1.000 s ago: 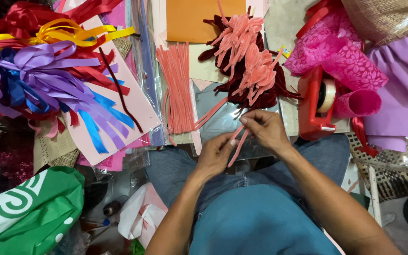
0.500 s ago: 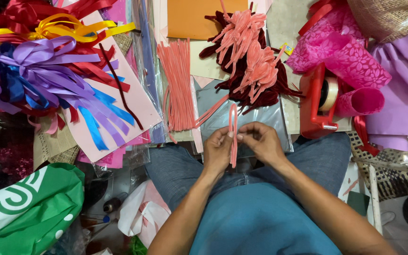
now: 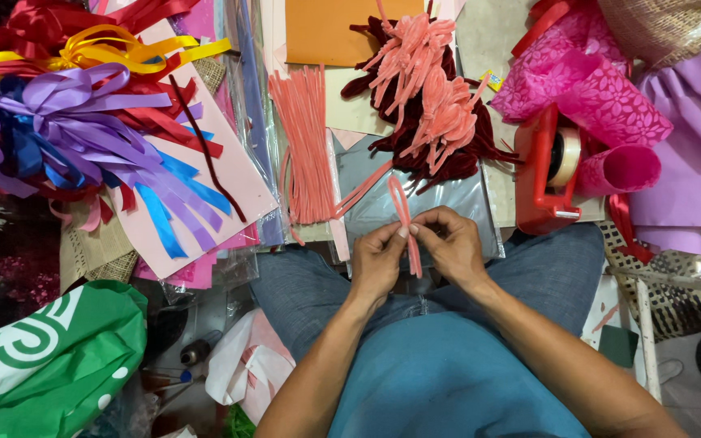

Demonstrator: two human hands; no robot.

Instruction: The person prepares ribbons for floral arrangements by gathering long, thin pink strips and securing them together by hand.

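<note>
Fingertips of our left hand [image 3: 376, 258] and right hand [image 3: 450, 247] pinch together on a folded pink pipe cleaner [image 3: 405, 219], mid-shaping its loop, and we judge a tight twist at its waist comes next.

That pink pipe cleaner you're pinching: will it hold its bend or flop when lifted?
The pipe cleaner probably holds shape: its loop stands upright above both hands' fingertips unsupported. It looks thin and fuzzy, so likely very light and not slippery. The loose stems lie straight, suggesting wire cores.

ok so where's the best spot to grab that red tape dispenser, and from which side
Probably the red tape dispenser is best gripped across its narrow upright body, coming from its left side. The pink patterned roll crowds its right, while the tape wheel sits exposed there.
</note>
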